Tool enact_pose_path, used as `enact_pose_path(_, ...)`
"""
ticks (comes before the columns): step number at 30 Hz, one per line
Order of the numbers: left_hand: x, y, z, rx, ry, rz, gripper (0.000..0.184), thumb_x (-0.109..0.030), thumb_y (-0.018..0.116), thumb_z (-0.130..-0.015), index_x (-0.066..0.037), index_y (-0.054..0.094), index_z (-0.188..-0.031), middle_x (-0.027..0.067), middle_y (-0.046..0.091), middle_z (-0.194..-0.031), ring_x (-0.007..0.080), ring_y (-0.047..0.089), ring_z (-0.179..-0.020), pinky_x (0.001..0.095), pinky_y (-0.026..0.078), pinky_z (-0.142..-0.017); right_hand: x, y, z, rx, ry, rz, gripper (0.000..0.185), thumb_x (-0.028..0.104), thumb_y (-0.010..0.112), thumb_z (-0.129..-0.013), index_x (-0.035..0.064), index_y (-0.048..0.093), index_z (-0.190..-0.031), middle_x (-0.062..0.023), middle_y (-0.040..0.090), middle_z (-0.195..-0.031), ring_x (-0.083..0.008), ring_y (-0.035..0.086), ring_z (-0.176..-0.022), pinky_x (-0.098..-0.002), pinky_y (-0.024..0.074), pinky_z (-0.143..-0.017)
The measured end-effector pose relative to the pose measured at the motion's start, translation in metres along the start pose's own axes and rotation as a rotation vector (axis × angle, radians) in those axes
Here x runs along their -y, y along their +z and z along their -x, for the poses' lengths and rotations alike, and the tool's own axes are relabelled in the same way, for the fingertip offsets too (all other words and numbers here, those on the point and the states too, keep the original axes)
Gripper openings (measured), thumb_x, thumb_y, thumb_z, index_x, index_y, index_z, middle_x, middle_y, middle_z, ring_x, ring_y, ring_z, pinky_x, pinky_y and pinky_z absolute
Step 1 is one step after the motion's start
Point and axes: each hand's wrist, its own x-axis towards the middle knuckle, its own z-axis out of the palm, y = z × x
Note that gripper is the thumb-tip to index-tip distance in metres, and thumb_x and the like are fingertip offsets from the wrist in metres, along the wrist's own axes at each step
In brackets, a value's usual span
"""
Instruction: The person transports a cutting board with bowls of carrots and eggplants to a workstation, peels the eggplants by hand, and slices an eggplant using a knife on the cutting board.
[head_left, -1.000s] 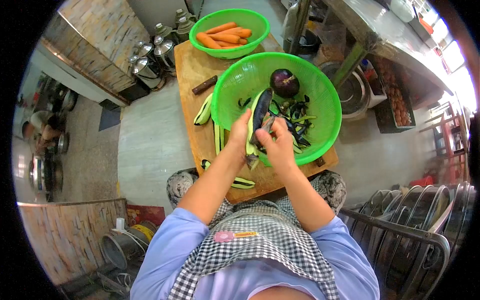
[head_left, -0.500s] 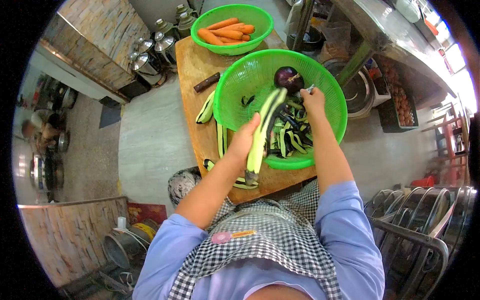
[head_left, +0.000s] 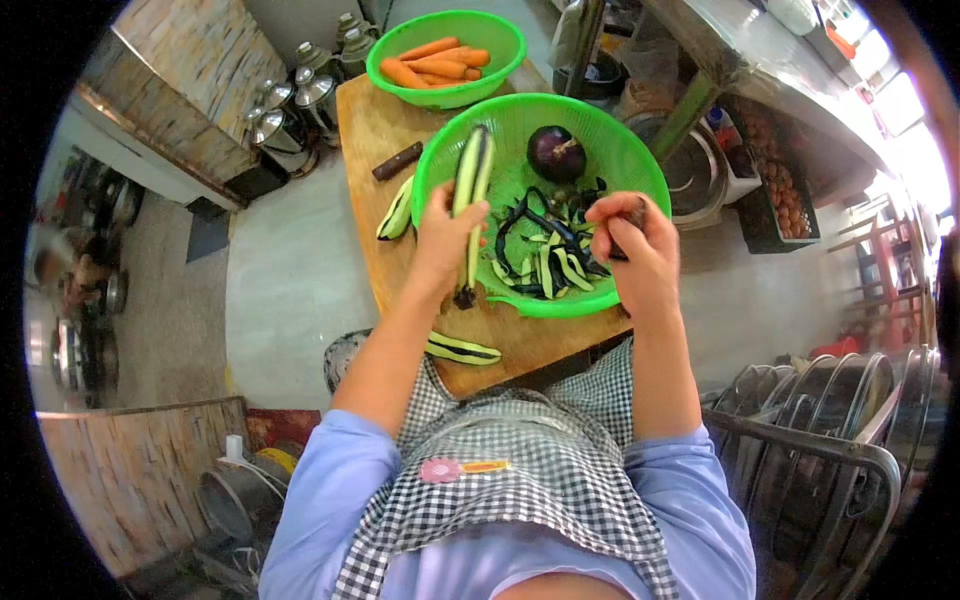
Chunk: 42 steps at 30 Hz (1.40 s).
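My left hand (head_left: 447,235) is closed around a long eggplant (head_left: 471,190) peeled in stripes, pale green between dark skin. It is held upright over the left side of a green plastic basket (head_left: 427,160), stem end down. Above the basket's right side, my right hand (head_left: 640,245) grips a dark-handled peeler (head_left: 628,232); its blade is mostly hidden. Dark and pale peel strips (head_left: 550,262) lie in the basket, near a round dark purple vegetable (head_left: 556,154). Striped peeled eggplants lie on the wooden board, one left of the basket (head_left: 397,212) and another in front (head_left: 462,347).
A green bowl (head_left: 376,75) of carrots (head_left: 440,65) stands at the board's far end. A brown-handled object (head_left: 397,161) lies on the wooden board (head_left: 362,130). Metal flasks (head_left: 316,92) stand on the floor at left; a rack of lids (head_left: 820,400) is at right.
My left hand has drawn the eggplant leftward and turned it more upright. My right hand has moved nearer my body with the peeler, away from the round purple vegetable.
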Motion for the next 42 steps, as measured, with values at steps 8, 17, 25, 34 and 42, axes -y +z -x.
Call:
enact_pose_path(8,0.044,-0.061,0.062,-0.359,-0.129,0.342,0.031,-0.010,0.056,-0.083,-0.003,0.044,-0.112,0.0082,0.054,-0.082,0.0172,0.054,-0.062,0.0286,0.048,-0.053,0.109,0.053,0.096,0.926,-0.243,-0.769,0.015,0.008,0.064,-0.079,-0.0016,0.064,-0.091,-0.0191,0.063,-0.087,-0.0242,0.057,-0.056,-0.0370,0.0465,-0.048)
enact_pose_path(17,0.118,-0.050,0.073,-0.262,-0.233,0.238,0.060,-0.009,0.055,-0.083,-0.003,0.028,-0.135,0.0165,0.044,-0.122,0.0234,0.048,-0.105,0.0332,0.040,-0.089,0.128,0.087,0.159,0.550,-0.239,-0.881,0.016,0.005,0.071,-0.073,-0.0016,0.069,-0.088,-0.0196,0.066,-0.088,-0.0173,0.059,-0.056,-0.0211,0.0433,-0.045)
enact_pose_path(25,0.071,-0.050,0.050,-0.409,0.161,0.123,0.042,-0.003,0.053,-0.083,0.001,0.042,-0.123,0.0086,0.047,-0.119,0.0186,0.044,-0.115,0.0298,0.032,-0.099,0.129,0.067,0.143,0.688,-0.282,-0.856,0.015,0.004,0.071,-0.073,-0.0016,0.069,-0.088,-0.0178,0.066,-0.084,-0.0150,0.057,-0.055,-0.0218,0.0434,-0.046)
enact_pose_path(34,0.014,0.021,-0.031,-0.176,0.309,-0.025,0.040,-0.003,0.057,-0.081,0.001,0.046,-0.119,0.0093,0.048,-0.118,0.0189,0.045,-0.113,0.0300,0.037,-0.095,0.162,0.009,0.124,0.766,0.522,-0.948,0.018,0.000,0.073,-0.071,-0.0040,0.068,-0.088,-0.0145,0.066,-0.081,-0.0109,0.057,-0.052,-0.0190,0.0384,-0.040)
enact_pose_path(42,0.059,0.096,-0.115,-0.084,-0.005,-0.430,0.071,-0.022,0.071,-0.074,-0.001,0.033,-0.131,0.0215,0.039,-0.129,0.0293,0.041,-0.118,0.0387,0.035,-0.097,0.091,-0.053,0.089,0.545,-0.525,-0.590,0.015,0.005,0.065,-0.077,0.0002,0.064,-0.091,-0.0161,0.060,-0.087,-0.0195,0.056,-0.054,-0.0288,0.0415,-0.043)
